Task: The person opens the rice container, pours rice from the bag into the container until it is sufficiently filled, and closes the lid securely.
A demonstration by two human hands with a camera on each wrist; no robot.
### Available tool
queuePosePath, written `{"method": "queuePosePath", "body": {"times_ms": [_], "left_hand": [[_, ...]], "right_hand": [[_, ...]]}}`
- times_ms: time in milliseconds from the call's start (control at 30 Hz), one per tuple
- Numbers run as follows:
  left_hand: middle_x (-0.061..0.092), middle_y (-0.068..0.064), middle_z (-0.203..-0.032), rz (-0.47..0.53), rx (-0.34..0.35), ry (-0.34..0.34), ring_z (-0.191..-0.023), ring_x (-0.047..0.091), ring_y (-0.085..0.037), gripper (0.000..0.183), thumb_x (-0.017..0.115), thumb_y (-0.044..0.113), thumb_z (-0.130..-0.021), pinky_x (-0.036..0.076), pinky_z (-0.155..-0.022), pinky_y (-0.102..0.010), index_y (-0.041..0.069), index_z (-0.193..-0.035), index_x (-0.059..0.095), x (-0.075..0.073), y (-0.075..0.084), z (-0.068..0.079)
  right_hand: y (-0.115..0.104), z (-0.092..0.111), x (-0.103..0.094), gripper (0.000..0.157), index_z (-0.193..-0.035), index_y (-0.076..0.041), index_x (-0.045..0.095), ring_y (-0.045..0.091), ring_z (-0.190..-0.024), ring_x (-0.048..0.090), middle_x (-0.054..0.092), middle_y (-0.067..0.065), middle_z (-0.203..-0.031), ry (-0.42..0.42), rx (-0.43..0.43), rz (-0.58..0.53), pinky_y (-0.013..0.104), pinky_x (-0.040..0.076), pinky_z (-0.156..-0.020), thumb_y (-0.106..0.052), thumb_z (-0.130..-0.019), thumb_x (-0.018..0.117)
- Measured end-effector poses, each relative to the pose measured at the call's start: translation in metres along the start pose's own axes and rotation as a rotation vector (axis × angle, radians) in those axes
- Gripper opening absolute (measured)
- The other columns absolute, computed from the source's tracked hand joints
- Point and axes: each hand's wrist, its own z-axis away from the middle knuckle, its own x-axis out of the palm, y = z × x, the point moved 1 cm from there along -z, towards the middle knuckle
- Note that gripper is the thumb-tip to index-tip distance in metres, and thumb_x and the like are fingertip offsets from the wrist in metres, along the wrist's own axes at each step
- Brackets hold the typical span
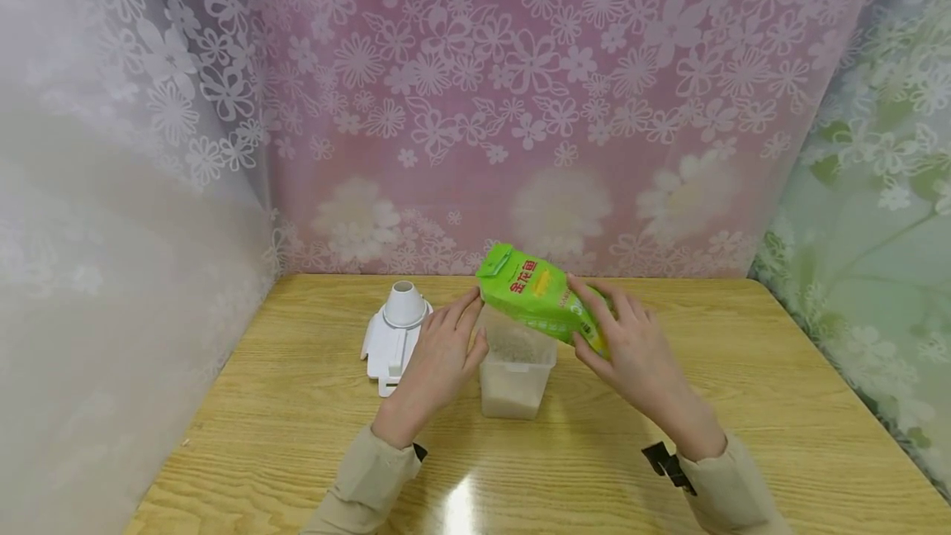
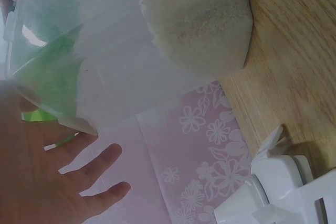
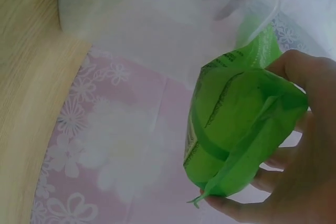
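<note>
Head view is showing two tan sleeves (image 1: 371,477) at the near side of the table (image 1: 743,370), with a pair of bare hands working beyond them. The left hand (image 1: 438,349) is resting beside the box (image 1: 518,382), its fingers spreading out and touching the rim, not wrapping it as far as I'm seeing. The right hand (image 1: 635,345) is gripping one end of the green bag (image 1: 542,291), thumb and fingers curling round it. The box is standing upright, and grain (image 2: 199,24) is filling its lower part, so I'm judging the pouring to be partly done. The bag is slanting over the top of the box; neither its mouth nor any falling grain is showing, and how much it's holding I can't tell. What's remaining, I'm guessing, is emptying out any leftover grain and putting the bag aside. Off to the left, a white gadget (image 1: 391,345) is lying on the table, nobody touching it. Behind everything, a flowered curtain (image 1: 520,106) is hanging.
</note>
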Motion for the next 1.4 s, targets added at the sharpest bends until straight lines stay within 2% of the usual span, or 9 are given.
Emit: {"method": "queuePosePath", "body": {"times_ms": [100,167,333,433,533,800,1133,1400], "left_hand": [[0.044,-0.015,-0.155,-0.001,0.001,-0.006,-0.135,0.049,-0.037,0.048,0.042,0.024,-0.106,0.037,-0.112,-0.055,0.001,-0.147,0.05,-0.001,0.001,0.0],[0.044,-0.017,-0.155,0.003,0.0,-0.011,-0.136,0.048,-0.038,0.048,0.043,0.024,-0.106,0.036,-0.113,-0.056,0.002,-0.148,0.048,-0.002,0.001,0.0],[0.044,-0.018,-0.155,0.001,-0.008,-0.025,-0.137,0.046,-0.038,0.048,0.042,0.025,-0.106,0.035,-0.113,-0.056,0.002,-0.148,0.048,-0.002,0.002,0.001],[0.044,-0.018,-0.155,-0.006,-0.013,-0.032,-0.137,0.046,-0.037,0.048,0.042,0.025,-0.106,0.035,-0.114,-0.056,0.001,-0.147,0.049,-0.002,0.001,0.001],[0.045,-0.018,-0.154,-0.005,-0.012,-0.03,-0.138,0.046,-0.038,0.047,0.042,0.025,-0.107,0.035,-0.114,-0.056,0.0,-0.146,0.05,-0.002,0.001,0.001],[0.044,-0.019,-0.154,0.009,-0.006,-0.032,-0.138,0.046,-0.039,0.048,0.042,0.024,-0.107,0.034,-0.114,-0.057,0.0,-0.148,0.048,-0.002,0.001,0.0],[0.043,-0.015,-0.156,0.008,-0.004,-0.016,-0.136,0.048,-0.037,0.05,0.043,0.024,-0.106,0.036,-0.113,-0.056,0.002,-0.15,0.046,-0.001,0.001,0.0],[0.044,-0.011,-0.157,0.007,0.0,-0.001,-0.133,0.05,-0.038,0.05,0.044,0.024,-0.105,0.037,-0.111,-0.056,0.004,-0.15,0.047,-0.001,0.001,0.0]], "right_hand": [[-0.001,0.0,0.0,0.072,-0.154,-0.019,0.042,0.039,-0.097,0.062,0.054,0.018,-0.137,0.0,-0.005,-0.005,0.054,0.05,-0.07,-0.022,-0.087,0.069],[-0.003,0.0,0.0,0.069,-0.154,-0.02,0.043,0.039,-0.099,0.062,0.054,0.019,-0.138,0.009,-0.012,-0.003,0.057,0.05,-0.074,-0.024,-0.089,0.066],[-0.006,0.0,0.001,0.056,-0.153,-0.021,0.046,0.041,-0.101,0.062,0.054,0.019,-0.138,0.045,-0.035,0.029,0.062,0.049,-0.082,-0.041,-0.101,0.051],[-0.008,0.0,0.002,0.057,-0.152,-0.022,0.047,0.041,-0.102,0.062,0.055,0.018,-0.138,0.058,-0.042,0.048,0.061,0.049,-0.084,-0.052,-0.105,0.04],[-0.009,0.0,0.002,0.058,-0.152,-0.023,0.047,0.041,-0.102,0.061,0.055,0.017,-0.139,0.067,-0.042,0.066,0.06,0.049,-0.084,-0.055,-0.106,0.036],[-0.011,-0.001,0.001,0.053,-0.15,-0.023,0.05,0.04,-0.099,0.062,0.057,0.016,-0.137,0.091,-0.038,0.098,0.058,0.05,-0.084,-0.05,-0.107,0.037],[-0.011,-0.001,0.003,0.049,-0.144,-0.018,0.058,0.041,-0.092,0.066,0.066,0.019,-0.12,0.23,-0.038,0.092,0.058,0.053,-0.079,-0.045,-0.107,0.042],[-0.008,-0.001,0.001,0.049,-0.143,-0.017,0.058,0.043,-0.089,0.066,0.067,0.022,-0.116,0.259,0.012,0.109,0.058,0.054,-0.076,-0.046,-0.106,0.043]]}}
